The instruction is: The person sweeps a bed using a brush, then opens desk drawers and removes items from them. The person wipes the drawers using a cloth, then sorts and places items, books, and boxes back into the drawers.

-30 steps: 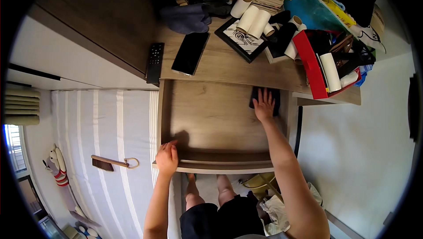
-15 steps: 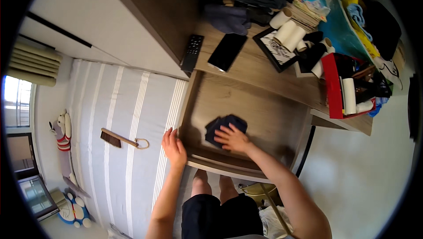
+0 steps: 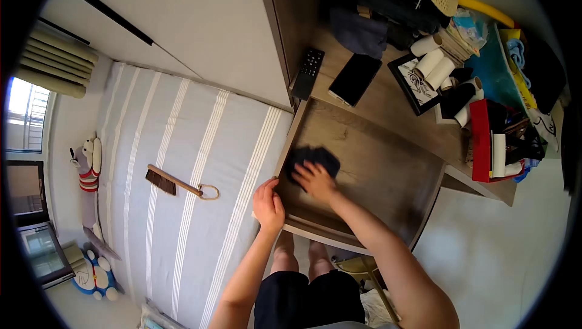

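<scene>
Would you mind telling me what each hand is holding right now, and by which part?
The right hand presses flat on top of a dark cloth in the open drawer. The left hand grips the drawer's front left corner.

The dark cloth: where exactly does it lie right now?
In the head view, the dark cloth lies inside the pulled-out wooden drawer, at its left end, under the right hand.

- Cloth (image 3: 314,158) under the right hand (image 3: 315,181): dark navy, plain.
- Drawer (image 3: 388,177): grey-brown wood grain.
- Bed (image 3: 182,147), left of frame: pale grey with white stripes.
- Brush (image 3: 173,183): brown bristles, tan handle.
- Remote (image 3: 308,73), upper centre: black.
</scene>
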A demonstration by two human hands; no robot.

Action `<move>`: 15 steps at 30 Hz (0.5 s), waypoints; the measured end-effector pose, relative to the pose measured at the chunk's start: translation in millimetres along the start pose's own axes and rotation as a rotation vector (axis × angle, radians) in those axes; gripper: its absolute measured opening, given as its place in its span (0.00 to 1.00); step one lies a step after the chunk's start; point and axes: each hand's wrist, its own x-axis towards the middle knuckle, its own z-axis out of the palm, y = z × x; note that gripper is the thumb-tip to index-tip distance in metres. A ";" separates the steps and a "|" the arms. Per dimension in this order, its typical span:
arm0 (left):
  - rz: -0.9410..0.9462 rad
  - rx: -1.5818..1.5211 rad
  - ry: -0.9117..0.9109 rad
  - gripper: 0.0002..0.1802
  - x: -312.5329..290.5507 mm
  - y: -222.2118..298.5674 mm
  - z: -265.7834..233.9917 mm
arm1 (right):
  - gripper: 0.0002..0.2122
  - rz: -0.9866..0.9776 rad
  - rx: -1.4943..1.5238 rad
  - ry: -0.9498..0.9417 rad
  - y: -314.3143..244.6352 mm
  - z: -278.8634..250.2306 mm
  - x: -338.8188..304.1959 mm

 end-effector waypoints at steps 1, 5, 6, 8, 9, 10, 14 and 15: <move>0.018 -0.021 -0.004 0.17 1.1 -0.3 1.1 | 0.20 -0.033 0.090 -0.018 -9.4 2.1 -18.7; 0.006 -0.080 -0.048 0.17 1.1 1.4 6.1 | 0.15 0.101 0.487 -0.086 -18.1 -6.4 -46.4; 0.021 -0.097 -0.054 0.17 3.9 5.1 10.0 | 0.15 0.187 0.543 -0.020 -11.7 -1.3 -44.3; -0.075 -0.132 -0.003 0.16 2.4 0.7 4.7 | 0.15 0.361 0.573 0.407 -5.0 -23.5 -7.8; -0.070 -0.131 -0.003 0.16 2.1 0.0 2.2 | 0.13 0.439 0.644 0.541 -0.8 -42.5 14.3; -0.074 -0.160 0.014 0.16 2.0 -0.6 -0.2 | 0.12 0.516 0.712 0.677 2.6 -61.8 36.6; -0.074 -0.312 0.005 0.16 2.0 -1.1 4.2 | 0.13 0.642 0.969 0.844 3.5 -93.3 92.7; -0.068 -0.332 -0.024 0.15 2.9 -0.2 8.7 | 0.13 0.616 0.676 0.800 -4.8 -86.9 91.3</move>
